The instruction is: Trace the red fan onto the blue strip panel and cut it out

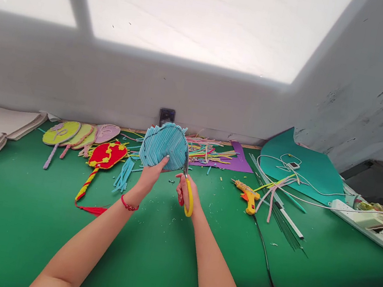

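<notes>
midair, scissors (187,187) at blue disc (164,146)

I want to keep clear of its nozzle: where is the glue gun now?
In the head view the glue gun lies on the green table, right of the right hand holding yellow scissors, beside loose pink and green strips.

Upright blue woven disc (164,147), yellow-handled scissors (188,192)

Fuzzy blue woven disc (164,146), plastic-handled scissors (187,193)
</notes>
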Motion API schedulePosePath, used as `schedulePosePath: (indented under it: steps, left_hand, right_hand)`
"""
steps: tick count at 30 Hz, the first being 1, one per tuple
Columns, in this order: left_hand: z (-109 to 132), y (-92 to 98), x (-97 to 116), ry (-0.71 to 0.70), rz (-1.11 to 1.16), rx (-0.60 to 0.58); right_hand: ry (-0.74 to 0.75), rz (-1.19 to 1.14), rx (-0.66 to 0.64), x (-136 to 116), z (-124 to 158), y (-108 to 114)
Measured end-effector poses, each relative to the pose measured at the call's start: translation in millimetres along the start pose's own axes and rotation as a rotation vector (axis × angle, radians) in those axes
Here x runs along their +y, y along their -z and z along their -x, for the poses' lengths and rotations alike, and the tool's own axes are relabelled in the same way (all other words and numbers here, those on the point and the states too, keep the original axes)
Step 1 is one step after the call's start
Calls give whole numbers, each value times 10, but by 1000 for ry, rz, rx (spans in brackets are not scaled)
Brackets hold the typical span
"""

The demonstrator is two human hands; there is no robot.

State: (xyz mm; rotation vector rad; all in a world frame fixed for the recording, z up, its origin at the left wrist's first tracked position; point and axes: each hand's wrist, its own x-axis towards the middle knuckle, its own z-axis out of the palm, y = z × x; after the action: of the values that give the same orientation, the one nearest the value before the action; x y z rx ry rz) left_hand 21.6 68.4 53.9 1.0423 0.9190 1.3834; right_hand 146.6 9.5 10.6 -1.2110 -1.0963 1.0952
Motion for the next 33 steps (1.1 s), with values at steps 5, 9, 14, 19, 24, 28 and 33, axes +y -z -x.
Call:
schedulePosePath:
  steps: [5, 9, 14, 19, 24, 28, 33]
  left_hand:
    - [-20, 28, 22, 22, -9, -6]
    - [-14, 43, 41, 79, -37, -28]
    - [-9, 54, 55, 86, -46, -52]
    - [9, 33, 87, 66, -18, -72]
    - [9, 21, 69, 83, -10, -58]
    - [5, 28, 56, 79, -19, -58]
    - [14, 35, 60, 73, -16, -83]
  right_hand:
    - [21, -83, -116, 9, 6, 30]
    - [19, -85, -93, 2, 10, 25]
    - [-5, -78, -80, -15, 16, 19]
    - [-16, -77, -51, -21, 23, 20]
    - [-30, -83, -6, -21, 26, 11]
    - [-45, -61, 11, -18, 31, 10]
    - [-64, -33, 50, -10, 35, 15]
